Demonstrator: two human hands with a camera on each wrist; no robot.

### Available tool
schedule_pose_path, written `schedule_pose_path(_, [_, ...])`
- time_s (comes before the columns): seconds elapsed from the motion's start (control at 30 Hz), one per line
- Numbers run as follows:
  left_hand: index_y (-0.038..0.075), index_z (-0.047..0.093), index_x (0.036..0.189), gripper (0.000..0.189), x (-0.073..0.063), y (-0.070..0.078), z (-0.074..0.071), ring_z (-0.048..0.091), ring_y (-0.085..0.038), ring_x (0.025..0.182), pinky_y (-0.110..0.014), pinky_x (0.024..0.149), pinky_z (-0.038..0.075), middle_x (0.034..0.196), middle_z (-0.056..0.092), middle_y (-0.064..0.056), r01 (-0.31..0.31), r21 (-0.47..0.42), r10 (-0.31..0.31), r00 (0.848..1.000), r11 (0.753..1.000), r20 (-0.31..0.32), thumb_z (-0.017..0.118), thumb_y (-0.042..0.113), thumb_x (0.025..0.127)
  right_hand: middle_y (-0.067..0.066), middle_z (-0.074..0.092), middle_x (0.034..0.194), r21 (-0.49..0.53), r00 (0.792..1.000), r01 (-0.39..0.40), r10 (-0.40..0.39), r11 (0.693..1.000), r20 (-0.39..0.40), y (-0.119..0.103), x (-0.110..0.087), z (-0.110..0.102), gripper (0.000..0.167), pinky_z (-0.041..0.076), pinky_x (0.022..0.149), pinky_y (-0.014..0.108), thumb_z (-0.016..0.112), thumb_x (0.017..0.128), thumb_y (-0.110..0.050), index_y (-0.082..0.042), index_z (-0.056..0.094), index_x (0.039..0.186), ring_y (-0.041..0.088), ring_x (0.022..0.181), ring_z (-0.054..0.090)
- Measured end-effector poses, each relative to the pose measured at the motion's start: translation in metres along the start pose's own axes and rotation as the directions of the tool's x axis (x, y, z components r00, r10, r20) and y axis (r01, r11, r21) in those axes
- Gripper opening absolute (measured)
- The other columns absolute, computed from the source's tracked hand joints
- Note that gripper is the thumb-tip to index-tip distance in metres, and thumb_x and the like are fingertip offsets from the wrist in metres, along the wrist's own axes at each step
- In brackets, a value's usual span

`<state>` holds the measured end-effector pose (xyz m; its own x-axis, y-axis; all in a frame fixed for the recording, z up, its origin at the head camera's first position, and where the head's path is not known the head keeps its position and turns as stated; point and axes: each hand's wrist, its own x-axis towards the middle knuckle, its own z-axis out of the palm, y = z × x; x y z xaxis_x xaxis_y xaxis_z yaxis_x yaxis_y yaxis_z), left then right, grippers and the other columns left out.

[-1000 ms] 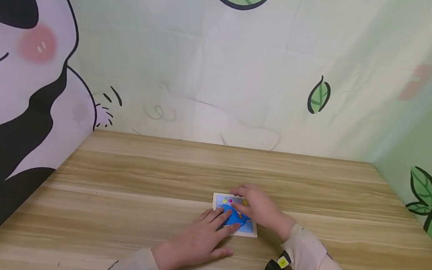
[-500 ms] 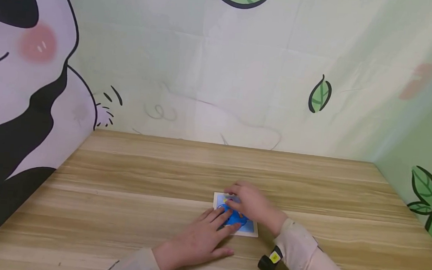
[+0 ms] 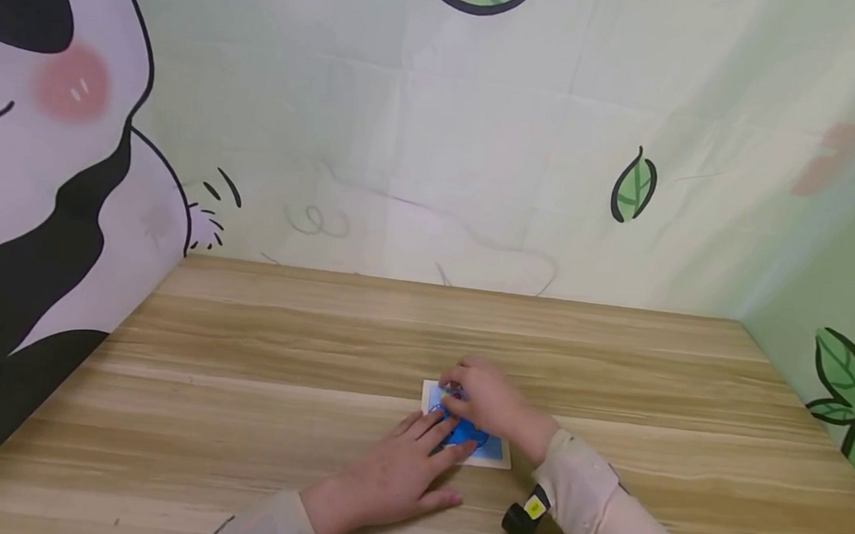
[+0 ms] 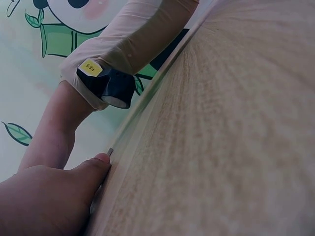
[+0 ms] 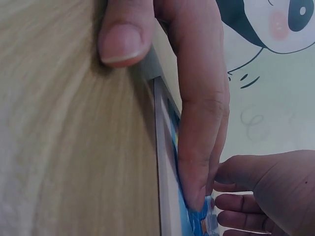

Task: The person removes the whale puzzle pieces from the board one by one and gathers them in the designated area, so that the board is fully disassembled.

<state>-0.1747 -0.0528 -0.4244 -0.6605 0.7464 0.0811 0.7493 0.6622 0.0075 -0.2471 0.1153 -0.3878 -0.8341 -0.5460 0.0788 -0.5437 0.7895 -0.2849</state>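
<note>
A small square picture board (image 3: 492, 452) with a white border and a blue whale-like animal lies on the table. My left hand (image 3: 393, 470) lies across its near left part, fingers spread and fairly straight, thumb apart on the wood. In the right wrist view, a left finger (image 5: 197, 147) presses on the board's face. Over the far edge hovers my right hand (image 3: 488, 399), its fingertips bent loosely down at the small printed shapes; whether they touch is hidden. Beneath the left fingertips, a clear blue edge (image 5: 210, 219) shows. The left wrist view gives the left hand (image 4: 54, 196) without the board.
The wood-grain table (image 3: 282, 323) reaches back to a wall sheet (image 3: 407, 133) painted with a panda (image 3: 77, 160) and leaves. A black wrist camera (image 3: 521, 522) hangs under the right sleeve, close above the wood.
My right hand has slid left along the board's far edge, from over the printed sun to the shapes at the upper left. The left hand and the board have stayed put.
</note>
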Motion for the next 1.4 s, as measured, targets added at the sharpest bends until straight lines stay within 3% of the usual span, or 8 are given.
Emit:
schedule_pose_path(0.27, [0.024,0.040,0.147,0.060,-0.0005,-0.0010,0.0012,0.030,-0.029,0.145,-0.047,0.115,0.032,0.155,0.034,-0.011,-0.017,-0.015,0.017,1.000,1.000,-0.010,0.034,0.059,0.098,0.004,0.059,0.091,0.005,1.000,-0.024,0.024,1.000,0.009,-0.0003,0.0028,0.0022,0.018,0.051,0.079,0.035,0.068,0.088,-0.018,-0.007,0.069,0.102,0.016,0.083,0.053])
schedule_pose_path(0.5, [0.025,0.040,0.147,0.060,0.0002,-0.0007,-0.0008,0.028,-0.027,0.146,-0.046,0.116,0.031,0.156,0.033,-0.010,0.001,-0.015,-0.001,1.000,1.000,0.010,0.035,0.058,0.098,0.004,0.059,0.090,-0.014,1.000,0.000,0.000,1.000,0.001,-0.0012,0.0042,0.0019,0.018,0.050,0.079,0.034,0.069,0.087,-0.017,-0.007,0.067,0.102,0.016,0.084,0.052])
schedule_pose_path(0.83, [0.025,0.042,0.146,0.059,0.0000,-0.0002,0.0009,0.031,-0.027,0.145,-0.045,0.116,0.032,0.155,0.035,-0.010,-0.004,0.007,0.004,1.000,1.000,-0.021,0.036,0.058,0.098,0.002,0.055,0.085,-0.044,1.000,0.024,-0.024,0.999,-0.008,-0.0019,0.0057,0.0020,0.017,0.045,0.073,0.031,0.070,0.084,-0.016,-0.007,0.066,0.098,0.015,0.079,0.048])
schedule_pose_path(1.4, [0.026,0.042,0.146,0.059,0.0002,0.0002,0.0001,0.033,-0.028,0.144,-0.045,0.116,0.032,0.154,0.038,-0.009,0.003,0.021,-0.002,1.000,1.000,-0.012,0.036,0.059,0.097,0.003,0.057,0.091,-0.007,1.000,0.006,-0.006,1.000,0.021,-0.0037,0.0083,0.0017,0.019,0.047,0.079,0.034,0.073,0.082,-0.014,-0.007,0.063,0.097,0.017,0.085,0.050])
